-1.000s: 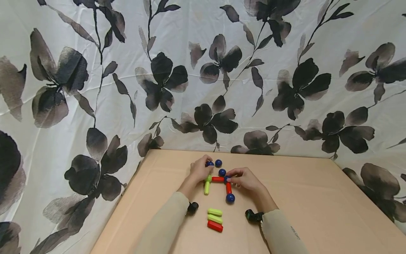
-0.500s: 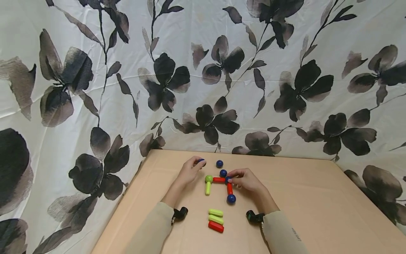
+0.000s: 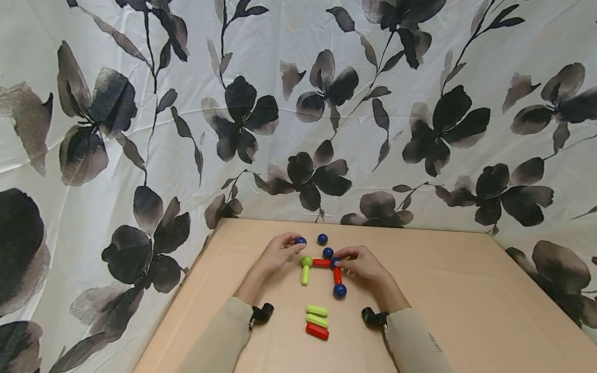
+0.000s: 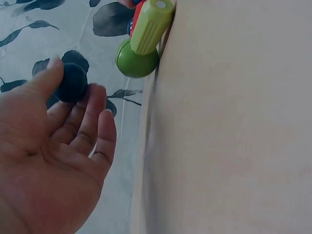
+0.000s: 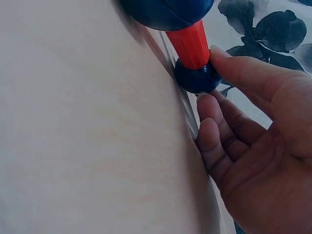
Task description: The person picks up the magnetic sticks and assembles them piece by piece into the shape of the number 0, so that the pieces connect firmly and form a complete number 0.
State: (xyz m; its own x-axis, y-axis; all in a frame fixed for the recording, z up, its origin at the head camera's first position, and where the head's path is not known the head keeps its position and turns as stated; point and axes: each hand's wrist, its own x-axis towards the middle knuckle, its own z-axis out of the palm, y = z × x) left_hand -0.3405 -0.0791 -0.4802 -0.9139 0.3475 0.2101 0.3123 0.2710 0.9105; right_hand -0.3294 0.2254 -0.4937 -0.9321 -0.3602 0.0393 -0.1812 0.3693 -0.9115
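My left hand (image 3: 278,251) pinches a loose blue ball (image 4: 72,83) between thumb and fingers, left of the joined pieces. My right hand (image 3: 365,264) grips the blue corner ball (image 5: 199,78) of those pieces. From that corner a red rod (image 3: 322,263) runs left to a green ball (image 3: 306,261), which bears a lime rod (image 4: 152,27) toward the front. Another red rod (image 5: 190,45) leads from the corner to a blue ball (image 3: 339,290) nearer the front. Just behind the corner sits a separate blue ball (image 3: 328,253).
A further blue ball (image 3: 322,239) lies near the table's back edge. Two lime rods (image 3: 317,316) and a red rod (image 3: 317,331) lie in a row between the forearms. Floral cloth (image 3: 298,103) hangs behind the tan table (image 3: 466,290).
My left hand has lifted the blue ball away to the left, uncovering the green ball, then shifted slightly back right. My right hand stays on the corner ball.
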